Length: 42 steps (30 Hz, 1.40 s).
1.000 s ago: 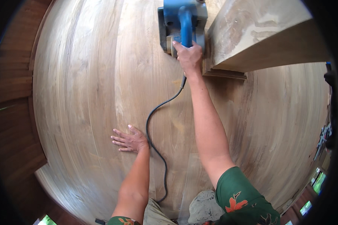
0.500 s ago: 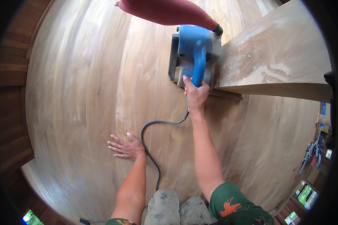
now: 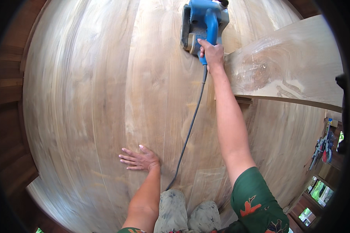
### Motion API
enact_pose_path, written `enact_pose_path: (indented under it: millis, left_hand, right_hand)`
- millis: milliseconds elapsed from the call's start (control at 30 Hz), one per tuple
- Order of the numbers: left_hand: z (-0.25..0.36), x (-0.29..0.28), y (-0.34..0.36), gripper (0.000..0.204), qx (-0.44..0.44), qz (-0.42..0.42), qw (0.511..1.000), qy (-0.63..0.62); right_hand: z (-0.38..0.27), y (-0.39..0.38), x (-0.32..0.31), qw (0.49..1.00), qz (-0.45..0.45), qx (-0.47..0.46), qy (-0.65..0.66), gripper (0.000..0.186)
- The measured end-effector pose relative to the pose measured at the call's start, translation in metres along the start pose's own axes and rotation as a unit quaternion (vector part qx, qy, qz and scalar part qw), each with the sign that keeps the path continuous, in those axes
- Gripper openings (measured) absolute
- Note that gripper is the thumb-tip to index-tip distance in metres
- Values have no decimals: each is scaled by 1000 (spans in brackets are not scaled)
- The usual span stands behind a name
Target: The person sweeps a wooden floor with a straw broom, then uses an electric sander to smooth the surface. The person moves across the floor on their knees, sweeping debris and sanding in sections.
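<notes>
At the top of the view a blue belt sander (image 3: 198, 13) rests flat on a wide wooden surface (image 3: 93, 97) of long planks. My right hand (image 3: 214, 54) is closed around the rear of its blue handle, the arm stretched far forward. From the handle a dark power cord (image 3: 191, 126) runs back toward my knees, nearly straight. My left hand (image 3: 141, 158) lies flat on the planks left of the cord, palm down with fingers spread, holding nothing. The sander's front end is cut off by the upper edge.
A thick wooden slab (image 3: 284, 64) juts in from the right, close beside the sander and my right wrist. My knees (image 3: 171, 206) are on the planks at the bottom. Dark wood panelling (image 3: 7, 112) borders the left; clamp-like tools (image 3: 323, 147) hang at the far right.
My right hand has pushed the sander forward, away from me. Its red dust bag has left the view. The cord has pulled straighter; my left hand appears slightly lower and further right.
</notes>
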<state>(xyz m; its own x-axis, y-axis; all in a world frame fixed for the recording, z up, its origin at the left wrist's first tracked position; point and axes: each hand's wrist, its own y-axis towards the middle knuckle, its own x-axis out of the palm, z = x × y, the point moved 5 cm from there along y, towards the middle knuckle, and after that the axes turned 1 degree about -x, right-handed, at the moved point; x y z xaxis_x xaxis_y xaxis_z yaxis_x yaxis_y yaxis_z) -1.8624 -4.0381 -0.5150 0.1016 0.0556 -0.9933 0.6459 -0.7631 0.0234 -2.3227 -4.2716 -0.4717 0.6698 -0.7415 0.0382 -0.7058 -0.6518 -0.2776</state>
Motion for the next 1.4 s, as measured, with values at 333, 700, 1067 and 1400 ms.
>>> enact_pose_path:
  millis: [333,700,1067,1400]
  left_hand:
    - [-1,-2,-1,91,26,-7,1000,-11]
    - [-1,-3,-1,88,7,-32,999,-17]
    - [-1,0,-1,89,7,4,999,-34]
    - [-1,-1,-1,87,13,-17,998,-55]
  right_hand:
    - [-7,52,34,999,-34,-14,27,20]
    - [28,-98,16,1000,-15,-3,5,20]
    - [83,-272,-19,999,28,12,-42,24]
    - [77,-269,-4,1000,6,-7,4,23]
